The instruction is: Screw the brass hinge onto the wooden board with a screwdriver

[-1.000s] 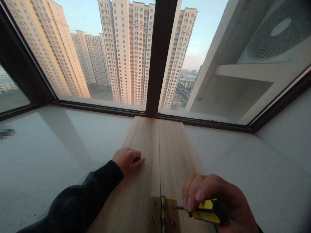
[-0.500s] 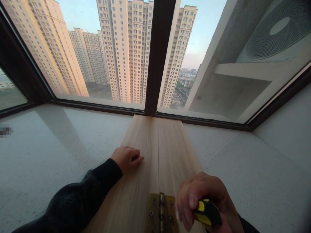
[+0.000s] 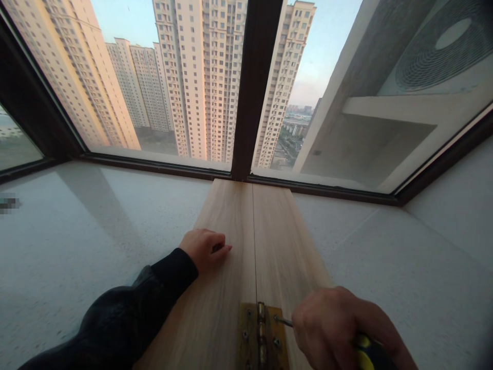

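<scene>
My right hand point(image 3: 335, 324) is wrapped round a screwdriver point(image 3: 367, 352) with a black and yellow handle. Its thin shaft points left, and the tip meets a screw point(image 3: 276, 318) in the upper right leaf of a brass hinge point(image 3: 262, 329). Other screws sit in both leaves, and the hinge's lower end is cut off by the frame. The hinge spans the seam between the left wooden board point(image 3: 227, 216) and the right wooden board point(image 3: 275, 221). On the left board rests my left hand point(image 3: 204, 252), fingers curled in; the inside of the fist is hidden.
A white speckled sill point(image 3: 154, 210) lies on both sides of the boards. Dark window frames point(image 3: 256, 92) rise at their far end. Outside the glass stand tall buildings point(image 3: 192, 77) and an outdoor fan unit point(image 3: 435, 51). A small blurred patch point(image 3: 7, 203) is at the left edge.
My right hand has turned and shifted right and slightly down, so the screwdriver's shaft now shows against the screw. The left hand stays on the board. The view has shifted slightly.
</scene>
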`<act>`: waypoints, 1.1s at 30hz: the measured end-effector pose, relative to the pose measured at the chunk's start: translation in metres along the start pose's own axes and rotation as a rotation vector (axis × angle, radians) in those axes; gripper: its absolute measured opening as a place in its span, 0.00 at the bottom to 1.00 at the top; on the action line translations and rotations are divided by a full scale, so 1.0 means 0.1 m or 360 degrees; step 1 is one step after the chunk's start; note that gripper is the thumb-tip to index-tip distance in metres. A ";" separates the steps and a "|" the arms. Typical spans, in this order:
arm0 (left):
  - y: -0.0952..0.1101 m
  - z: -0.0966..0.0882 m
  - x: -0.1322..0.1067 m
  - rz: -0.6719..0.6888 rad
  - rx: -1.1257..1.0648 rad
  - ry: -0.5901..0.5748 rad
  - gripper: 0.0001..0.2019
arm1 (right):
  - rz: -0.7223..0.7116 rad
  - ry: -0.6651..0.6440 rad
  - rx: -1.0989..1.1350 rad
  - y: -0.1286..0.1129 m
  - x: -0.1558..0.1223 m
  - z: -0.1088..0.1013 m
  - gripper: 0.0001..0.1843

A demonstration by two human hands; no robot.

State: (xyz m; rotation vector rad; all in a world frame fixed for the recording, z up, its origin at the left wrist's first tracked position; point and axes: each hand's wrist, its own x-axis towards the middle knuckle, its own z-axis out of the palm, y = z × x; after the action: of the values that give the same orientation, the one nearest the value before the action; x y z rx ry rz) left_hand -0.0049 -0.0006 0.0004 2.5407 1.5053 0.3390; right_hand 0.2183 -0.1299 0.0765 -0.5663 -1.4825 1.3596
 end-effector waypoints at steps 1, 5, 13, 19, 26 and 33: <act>0.00 0.00 0.00 -0.0003 0.0002 0.0001 0.19 | 0.0103 -0.0054 -0.0005 -0.02 0.03 -0.02 0.17; 0.00 0.00 0.00 0.0002 0.0001 -0.0002 0.19 | 0.0166 -0.0120 0.0354 -0.06 0.11 -0.12 0.17; 0.01 -0.02 -0.02 0.0023 -0.0009 0.0029 0.19 | -0.0133 0.0758 -0.0336 0.01 -0.15 0.07 0.15; 0.01 -0.01 -0.01 0.0036 0.0005 0.0043 0.19 | 0.0012 0.0206 0.0167 -0.02 0.01 0.10 0.17; -0.01 0.01 0.01 0.0029 0.0017 0.0038 0.19 | 0.0016 0.0096 0.0299 -0.04 0.08 -0.03 0.14; 0.00 -0.01 -0.01 0.0031 -0.0008 0.0035 0.19 | -0.0259 0.0386 -0.0338 0.00 -0.07 -0.08 0.15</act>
State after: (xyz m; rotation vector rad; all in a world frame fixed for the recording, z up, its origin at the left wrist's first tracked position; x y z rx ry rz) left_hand -0.0053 -0.0014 0.0015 2.5570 1.4863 0.3739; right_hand 0.2279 -0.1330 0.0732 -0.7031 -1.4474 0.9774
